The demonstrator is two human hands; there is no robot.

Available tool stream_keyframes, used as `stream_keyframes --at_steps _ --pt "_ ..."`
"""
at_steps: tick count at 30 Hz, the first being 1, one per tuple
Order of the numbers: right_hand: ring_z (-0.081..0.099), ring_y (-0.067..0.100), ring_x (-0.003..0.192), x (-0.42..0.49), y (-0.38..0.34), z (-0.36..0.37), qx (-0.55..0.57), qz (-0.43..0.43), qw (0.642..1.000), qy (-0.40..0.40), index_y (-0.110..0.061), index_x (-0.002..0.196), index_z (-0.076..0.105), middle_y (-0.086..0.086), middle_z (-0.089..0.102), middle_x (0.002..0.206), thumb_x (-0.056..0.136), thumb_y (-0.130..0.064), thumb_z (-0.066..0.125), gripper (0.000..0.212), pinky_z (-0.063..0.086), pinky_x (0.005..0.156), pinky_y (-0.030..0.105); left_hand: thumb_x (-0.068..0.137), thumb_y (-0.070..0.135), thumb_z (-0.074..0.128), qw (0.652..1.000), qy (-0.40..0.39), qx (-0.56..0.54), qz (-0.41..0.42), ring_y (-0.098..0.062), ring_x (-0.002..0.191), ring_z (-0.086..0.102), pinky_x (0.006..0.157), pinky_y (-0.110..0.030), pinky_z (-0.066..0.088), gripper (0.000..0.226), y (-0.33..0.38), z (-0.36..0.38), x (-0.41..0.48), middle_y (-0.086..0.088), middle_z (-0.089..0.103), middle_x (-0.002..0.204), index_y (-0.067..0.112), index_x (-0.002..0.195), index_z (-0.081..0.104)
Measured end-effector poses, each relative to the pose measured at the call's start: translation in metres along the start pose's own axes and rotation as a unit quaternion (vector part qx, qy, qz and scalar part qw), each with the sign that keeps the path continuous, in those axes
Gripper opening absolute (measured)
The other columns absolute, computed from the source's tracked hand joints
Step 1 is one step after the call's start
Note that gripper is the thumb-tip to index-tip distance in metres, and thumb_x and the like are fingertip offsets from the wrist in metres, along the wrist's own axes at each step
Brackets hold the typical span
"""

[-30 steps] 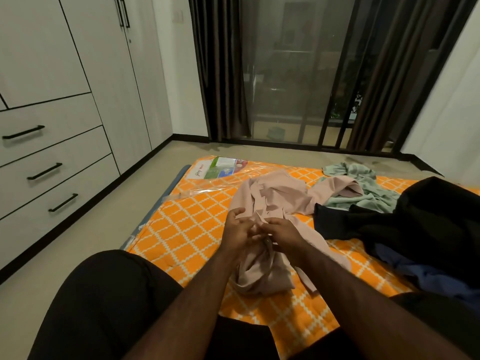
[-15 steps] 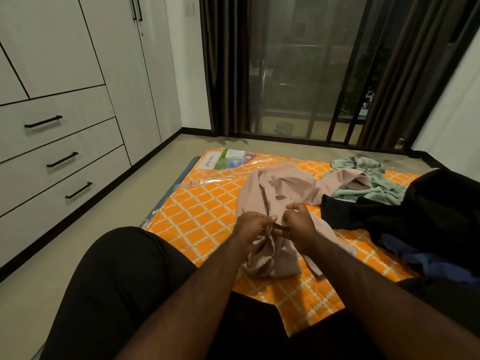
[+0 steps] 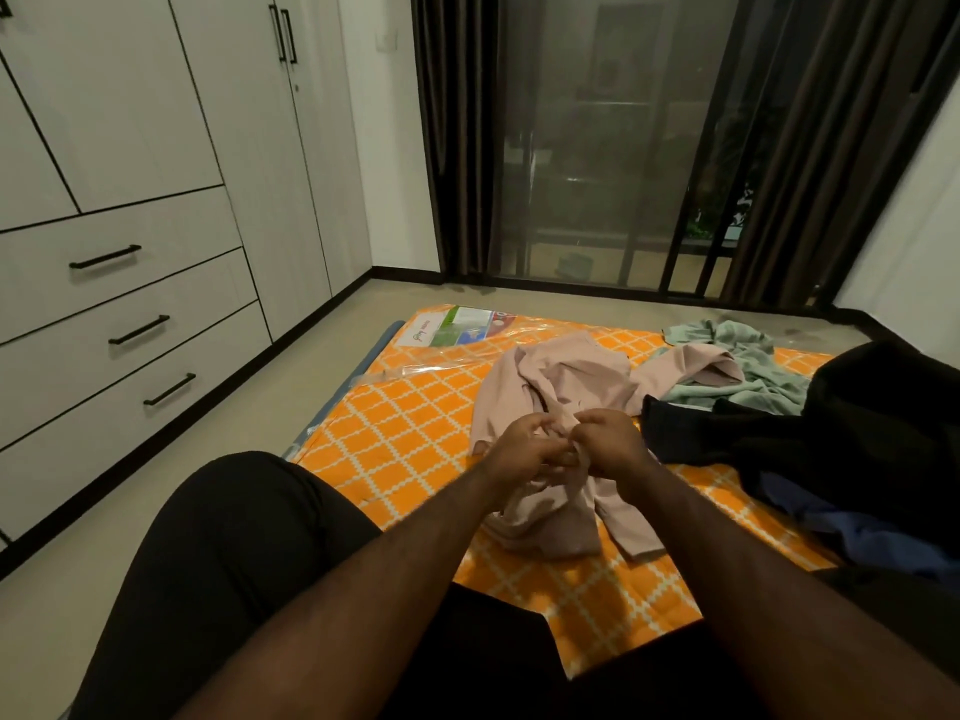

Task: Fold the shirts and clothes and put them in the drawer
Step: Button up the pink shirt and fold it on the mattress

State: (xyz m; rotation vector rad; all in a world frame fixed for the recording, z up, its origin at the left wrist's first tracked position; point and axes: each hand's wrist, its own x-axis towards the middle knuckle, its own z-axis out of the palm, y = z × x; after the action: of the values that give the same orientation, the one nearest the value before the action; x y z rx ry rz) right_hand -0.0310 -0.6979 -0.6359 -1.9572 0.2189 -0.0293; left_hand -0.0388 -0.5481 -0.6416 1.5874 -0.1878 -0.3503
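The pink garment (image 3: 558,389) is soft matt cloth, smooth in weave but heavily creased — the hands, left hand (image 3: 519,449) and right hand (image 3: 605,441), pinch a bunched fold of it. The green garment (image 3: 737,363) looks like thin, limp cloth, also matt. The black clothing (image 3: 857,428) is dull, light-swallowing fabric; the blue cloth (image 3: 872,532) under it is matt too. The orange mattress cover (image 3: 410,433) is quilted cloth under a clear glossy plastic wrap (image 3: 415,371) that catches glare, with a printed paper label (image 3: 457,330) inside. The drawers (image 3: 124,309) have a pale matt finish with matt black handles (image 3: 139,330) — metal, by the look. The floor (image 3: 57,589) is smooth with a low sheen.
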Motion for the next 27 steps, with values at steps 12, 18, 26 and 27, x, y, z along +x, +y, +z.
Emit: stream_keyframes --at_steps 12,18,26,27 --pt "0.062 0.017 0.085 -0.001 -0.022 0.015 -0.162 -0.255 0.953 0.021 -0.02 0.114 0.054 0.002 0.065 0.097 0.098 -0.022 0.047 0.018 0.056 0.071 0.041 0.082 0.006 0.068 0.865 0.067 0.449 0.215 -0.021 0.099 0.047 0.075 -0.026 0.028 0.033 0.006 -0.04 0.072 -0.004 0.055 0.098 0.012 0.114 0.072" --pt "0.048 0.017 0.071 0.007 -0.04 0.002 -0.2 -0.318 0.915 0.145 -0.018 0.081 0.052 0.0 0.053 0.076 0.092 -0.035 0.039 0.024 0.043 0.057 0.037 0.082 0.024 0.069 0.841 0.09 0.444 0.297 -0.017 0.088 0.05 0.073 -0.033 0.04 0.012 0.021 -0.051 0.109 -0.002 0.059 0.09 0.014 0.086 0.072" --pt "0.059 0.021 0.086 0.046 -0.03 -0.034 -0.297 -0.264 0.899 0.183 -0.023 0.112 0.07 0.001 0.062 0.099 0.092 -0.031 0.068 0.022 0.037 0.064 0.029 0.091 0.04 0.063 0.809 0.128 0.452 0.352 -0.021 0.069 0.041 0.058 -0.033 0.027 0.029 0.028 -0.054 0.129 -0.001 0.048 0.077 0.017 0.085 0.047" --pt "0.061 0.022 0.087 0.051 -0.029 -0.039 -0.278 -0.266 0.904 0.186 -0.022 0.108 0.075 0.002 0.065 0.097 0.092 -0.026 0.068 0.018 0.038 0.065 0.029 0.092 0.046 0.06 0.809 0.126 0.452 0.355 -0.021 0.067 0.04 0.057 -0.033 0.026 0.032 0.027 -0.054 0.129 -0.003 0.051 0.077 0.018 0.087 0.045"
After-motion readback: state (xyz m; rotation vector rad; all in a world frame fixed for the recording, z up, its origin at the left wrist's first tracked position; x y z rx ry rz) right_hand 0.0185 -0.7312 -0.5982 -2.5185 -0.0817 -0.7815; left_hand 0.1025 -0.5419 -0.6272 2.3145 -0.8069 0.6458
